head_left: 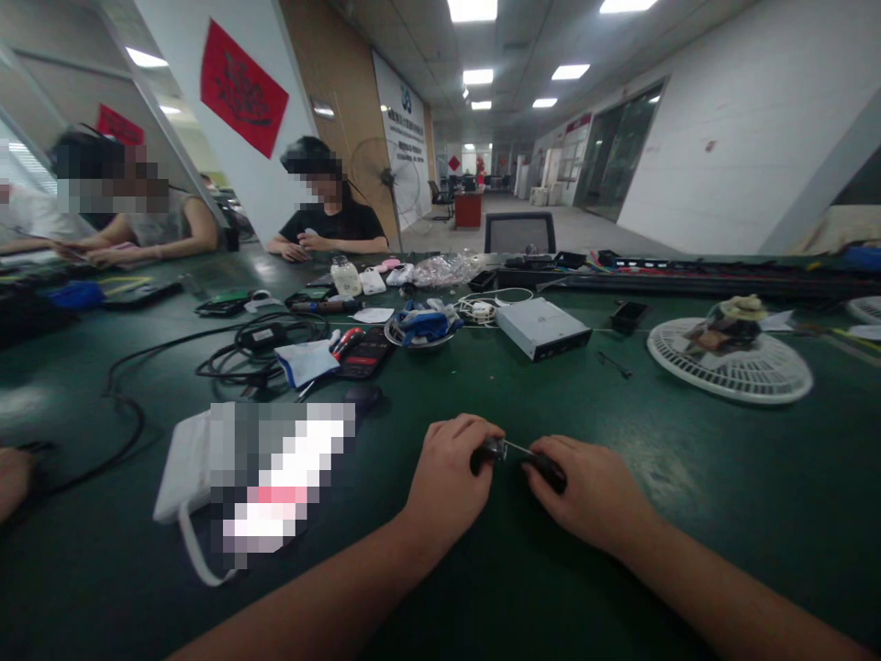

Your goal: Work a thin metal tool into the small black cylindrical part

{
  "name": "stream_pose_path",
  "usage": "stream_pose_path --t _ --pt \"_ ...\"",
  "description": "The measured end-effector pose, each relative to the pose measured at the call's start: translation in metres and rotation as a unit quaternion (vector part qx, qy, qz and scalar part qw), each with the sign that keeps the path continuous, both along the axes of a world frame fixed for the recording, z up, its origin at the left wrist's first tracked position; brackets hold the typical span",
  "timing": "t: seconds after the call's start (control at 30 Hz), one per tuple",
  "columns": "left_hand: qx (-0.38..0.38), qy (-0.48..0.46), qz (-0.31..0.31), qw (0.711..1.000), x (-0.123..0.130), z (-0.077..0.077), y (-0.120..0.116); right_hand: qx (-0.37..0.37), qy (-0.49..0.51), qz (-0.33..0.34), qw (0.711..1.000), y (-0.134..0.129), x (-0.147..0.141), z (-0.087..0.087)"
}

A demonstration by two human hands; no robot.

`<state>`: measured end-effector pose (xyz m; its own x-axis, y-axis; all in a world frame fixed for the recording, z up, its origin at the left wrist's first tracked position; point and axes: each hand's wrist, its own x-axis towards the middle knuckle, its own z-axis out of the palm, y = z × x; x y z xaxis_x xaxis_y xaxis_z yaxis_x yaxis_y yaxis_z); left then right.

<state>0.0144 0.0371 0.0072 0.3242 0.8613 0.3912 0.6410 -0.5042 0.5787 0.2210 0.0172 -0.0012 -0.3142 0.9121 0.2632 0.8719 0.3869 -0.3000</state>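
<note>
My left hand [451,464] is closed around a small dark part with a shiny metal end [494,448]; the fingers hide most of it, so I cannot tell its kind. In my right hand [596,487] is a screwdriver [551,472], gripped by its dark handle. Its thin metal shaft points left, and the tip meets or nearly meets the end of the small part. Both hands rest low over the green table [496,569], close together.
Left of my hands lie a white power bank [185,464] with a strap and a blurred-out lit screen. Beyond are a silver optical drive [541,328], a bowl of blue gloves [422,323], black cables [258,340] and a white fan grille [730,363]. Other people sit across the table.
</note>
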Motion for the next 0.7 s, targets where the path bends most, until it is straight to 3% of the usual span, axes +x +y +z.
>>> stream_pose_path --t 0.2,0.33,0.47,0.7 --pt "-0.036 -0.023 0.029 0.999 -0.0027 -0.0007 0.0033 -0.014 0.013 -0.016 1.0 0.0031 0.0024 -0.0045" --pt "-0.048 -0.037 0.04 0.997 -0.0037 -0.0017 0.0038 -0.05 0.107 -0.03 0.993 0.0048 0.0048 -0.0028" --pt "-0.056 -0.038 0.034 0.997 -0.0038 -0.0025 0.003 -0.041 0.196 -0.023 0.98 0.0032 0.0081 -0.0004" --pt "-0.037 -0.024 -0.041 0.998 -0.0016 -0.003 0.0025 0.016 0.243 0.093 0.965 0.0045 0.01 -0.0003"
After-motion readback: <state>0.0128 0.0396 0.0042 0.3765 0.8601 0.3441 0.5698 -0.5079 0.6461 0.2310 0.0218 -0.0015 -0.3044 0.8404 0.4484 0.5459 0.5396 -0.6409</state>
